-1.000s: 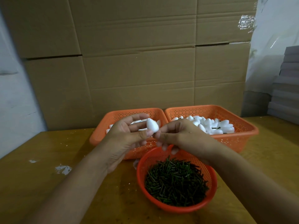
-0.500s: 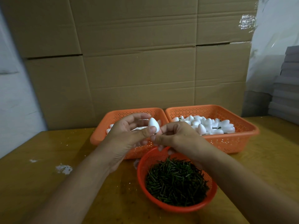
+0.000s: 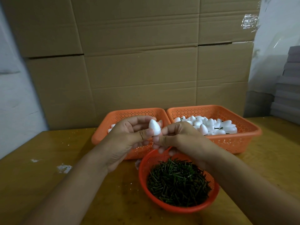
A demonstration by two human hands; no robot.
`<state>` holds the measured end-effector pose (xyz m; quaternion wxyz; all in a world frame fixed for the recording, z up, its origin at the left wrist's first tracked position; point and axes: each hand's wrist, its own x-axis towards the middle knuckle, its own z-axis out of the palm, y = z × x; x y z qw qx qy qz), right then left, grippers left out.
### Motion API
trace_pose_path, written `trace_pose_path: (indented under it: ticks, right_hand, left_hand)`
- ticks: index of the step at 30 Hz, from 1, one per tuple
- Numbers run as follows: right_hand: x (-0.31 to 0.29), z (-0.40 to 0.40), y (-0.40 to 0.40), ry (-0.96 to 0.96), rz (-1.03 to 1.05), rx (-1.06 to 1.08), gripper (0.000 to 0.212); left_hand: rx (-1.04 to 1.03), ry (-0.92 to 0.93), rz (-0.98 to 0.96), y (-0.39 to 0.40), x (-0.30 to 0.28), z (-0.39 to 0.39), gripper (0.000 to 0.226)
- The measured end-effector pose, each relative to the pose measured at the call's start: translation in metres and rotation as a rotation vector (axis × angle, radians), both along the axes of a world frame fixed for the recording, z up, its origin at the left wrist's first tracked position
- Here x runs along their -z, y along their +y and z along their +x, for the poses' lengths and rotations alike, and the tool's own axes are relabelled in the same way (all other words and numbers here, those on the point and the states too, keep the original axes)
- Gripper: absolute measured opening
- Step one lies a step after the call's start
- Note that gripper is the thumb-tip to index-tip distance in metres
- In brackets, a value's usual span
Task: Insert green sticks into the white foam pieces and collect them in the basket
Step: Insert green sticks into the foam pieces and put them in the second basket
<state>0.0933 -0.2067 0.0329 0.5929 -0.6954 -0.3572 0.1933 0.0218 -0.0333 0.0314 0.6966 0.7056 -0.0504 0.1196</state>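
I hold one white egg-shaped foam piece (image 3: 154, 127) upright above the table, pinched between the thumb and fingers of my left hand (image 3: 128, 138). My right hand (image 3: 181, 137) has its fingertips pinched against the piece's lower end; no stick shows between them. Below my hands, a round orange bowl (image 3: 178, 209) is full of short green sticks (image 3: 178, 181). Behind them stand two orange baskets. The right basket (image 3: 235, 143) holds several foam pieces (image 3: 207, 124), some with green sticks in them. The left basket (image 3: 134, 111) also holds foam pieces, mostly hidden by my left hand.
Everything stands on a wooden table (image 3: 48, 184) with white foam crumbs (image 3: 64, 168) at the left. A wall of cardboard boxes (image 3: 146, 70) rises right behind the baskets. Grey stacked sheets (image 3: 289, 88) sit at the far right.
The foam piece has turned from tilted to upright in my left hand, and both hands have shifted slightly left. My right fingertips stay at its base.
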Motion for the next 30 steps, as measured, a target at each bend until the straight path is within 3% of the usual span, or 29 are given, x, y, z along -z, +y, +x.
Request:
trace_pose_path:
  ticks: [5, 14, 19, 30]
  right_hand:
    - [0.0006, 0.0007, 0.0017, -0.033, 0.038, 0.052, 0.021]
    - [0.0032, 0.0031, 0.0044, -0.093, 0.037, 0.094, 0.016]
    - [0.0047, 0.0036, 0.0033, -0.095, 0.048, 0.082, 0.017]
    - [0.0049, 0.0086, 0.0023, -0.13, 0.06, 0.127, 0.015]
  left_hand:
    - [-0.031, -0.024, -0.029, -0.0028, -0.0012, -0.0013, 0.047]
    - [-0.1, -0.106, 0.081, -0.0059, 0.0007, 0.0004, 0.03]
    - [-0.136, -0.107, 0.103, -0.0063, 0.003, 0.0024, 0.042]
    - [-0.154, -0.05, -0.025, -0.0083, 0.0043, 0.004, 0.05]
